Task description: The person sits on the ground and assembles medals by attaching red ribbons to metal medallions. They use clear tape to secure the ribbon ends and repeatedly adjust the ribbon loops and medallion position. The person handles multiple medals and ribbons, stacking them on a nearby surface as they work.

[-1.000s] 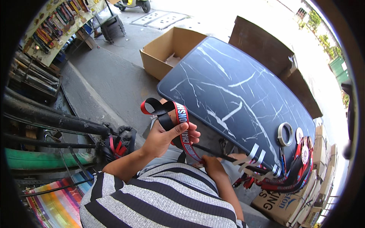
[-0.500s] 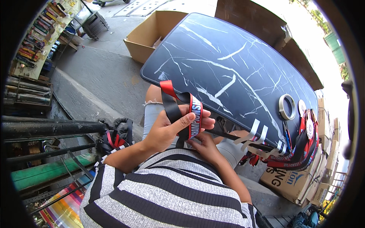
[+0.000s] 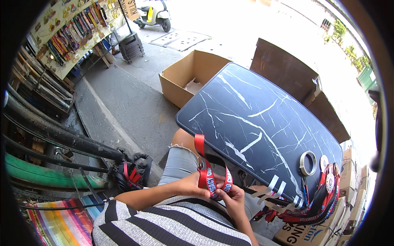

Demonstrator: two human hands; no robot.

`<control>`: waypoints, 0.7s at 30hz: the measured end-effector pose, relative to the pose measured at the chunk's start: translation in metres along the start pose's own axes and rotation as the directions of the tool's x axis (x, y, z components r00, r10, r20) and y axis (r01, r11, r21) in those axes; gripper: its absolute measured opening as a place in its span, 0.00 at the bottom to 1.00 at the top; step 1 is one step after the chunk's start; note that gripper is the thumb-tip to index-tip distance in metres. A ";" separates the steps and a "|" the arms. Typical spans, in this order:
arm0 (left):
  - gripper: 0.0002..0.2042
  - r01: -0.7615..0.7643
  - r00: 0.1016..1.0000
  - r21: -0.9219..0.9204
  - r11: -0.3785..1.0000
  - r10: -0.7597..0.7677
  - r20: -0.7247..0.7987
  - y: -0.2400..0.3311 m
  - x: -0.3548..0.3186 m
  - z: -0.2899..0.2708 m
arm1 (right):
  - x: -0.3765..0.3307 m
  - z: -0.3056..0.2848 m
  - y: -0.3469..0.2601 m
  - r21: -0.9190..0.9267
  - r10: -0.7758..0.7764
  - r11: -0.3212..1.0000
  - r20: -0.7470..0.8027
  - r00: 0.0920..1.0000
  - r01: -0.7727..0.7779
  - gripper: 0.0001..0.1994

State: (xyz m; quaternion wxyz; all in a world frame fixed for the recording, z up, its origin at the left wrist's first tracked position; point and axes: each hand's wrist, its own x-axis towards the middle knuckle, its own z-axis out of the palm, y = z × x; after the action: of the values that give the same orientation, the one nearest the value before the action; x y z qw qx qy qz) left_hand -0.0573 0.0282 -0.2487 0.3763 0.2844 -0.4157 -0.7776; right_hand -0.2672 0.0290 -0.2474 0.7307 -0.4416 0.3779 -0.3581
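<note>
A red and black printed medal ribbon (image 3: 204, 179) is looped between my two hands, just off the near edge of the dark marbled table (image 3: 242, 119). My left hand (image 3: 189, 185) is closed around its left band. Beside it, my right hand (image 3: 233, 199) pinches the lower end of the other band between thumb and fingers. The top of the loop stands up against the table edge, its red end folded over. Where the lower ends meet, my fingers hide the join.
On the table's right are a tape roll (image 3: 301, 164), pens (image 3: 305, 190) and medals (image 3: 330, 182) with red ribbons. Cut tape strips (image 3: 271, 185) hang from its near edge. Open cardboard boxes (image 3: 176, 84) stand beyond. More ribbons (image 3: 132, 174) hang at left, beside dark metal bars (image 3: 61, 133).
The view has tilted up and leftward. My right hand has risen to pinch the ribbon, and my left hand has turned from palm-up to gripping the band. The loop is opened wider.
</note>
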 end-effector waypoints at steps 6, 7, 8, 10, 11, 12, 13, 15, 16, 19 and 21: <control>0.24 0.068 0.990 0.218 0.974 -0.092 0.103 -0.026 0.004 0.008 | -0.005 0.013 -0.034 -0.386 -0.258 0.893 -0.020 0.966 0.231 0.08; 0.21 0.058 0.993 0.291 0.955 -0.085 0.080 -0.024 0.005 0.010 | -0.003 0.011 -0.038 -0.479 -0.290 0.840 0.003 0.957 0.256 0.08; 0.15 0.044 0.999 0.176 0.983 -0.047 0.008 -0.022 0.007 0.015 | 0.001 0.006 -0.043 -0.571 -0.389 0.721 0.136 0.911 0.393 0.15; 0.11 0.118 0.993 0.296 0.948 -0.118 -0.017 -0.006 0.001 0.014 | 0.004 0.003 -0.043 -0.479 -0.358 0.791 0.145 0.923 0.382 0.21; 0.09 0.155 0.988 0.353 0.923 -0.152 -0.036 0.002 0.001 0.016 | 0.003 0.001 -0.041 -0.447 -0.305 0.828 0.148 0.941 0.339 0.23; 0.11 0.046 0.999 0.228 0.973 -0.042 -0.021 0.010 0.000 0.020 | -0.003 -0.002 -0.040 -0.300 -0.094 0.943 0.172 0.981 0.143 0.30; 0.11 0.013 0.999 0.178 0.984 -0.006 -0.040 0.017 0.000 0.024 | -0.001 -0.003 -0.034 -0.385 -0.197 0.873 0.282 0.939 0.299 0.29; 0.11 -0.017 0.996 0.102 0.995 0.026 -0.080 0.033 -0.001 0.030 | -0.007 -0.002 -0.021 -0.466 -0.102 0.853 0.293 0.951 0.235 0.23; 0.11 -0.010 0.996 0.164 0.986 0.025 -0.089 0.040 0.000 0.031 | -0.008 -0.004 -0.014 -0.461 -0.043 0.871 0.270 0.962 0.168 0.21; 0.09 0.002 0.988 0.284 0.959 0.042 -0.149 0.058 -0.002 0.031 | -0.005 -0.011 0.010 -0.479 0.060 0.875 0.253 0.966 0.071 0.15; 0.09 -0.157 0.979 0.084 0.984 0.166 -0.120 0.066 0.000 0.029 | 0.000 -0.018 0.023 -0.511 0.052 0.855 0.264 0.963 0.094 0.12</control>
State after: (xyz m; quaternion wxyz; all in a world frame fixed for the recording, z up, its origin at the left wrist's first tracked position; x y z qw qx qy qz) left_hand -0.0558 0.0165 -0.1773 0.4530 0.3120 -0.4413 -0.7090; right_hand -0.2786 0.0302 -0.2747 0.6249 -0.6704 0.3532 -0.1877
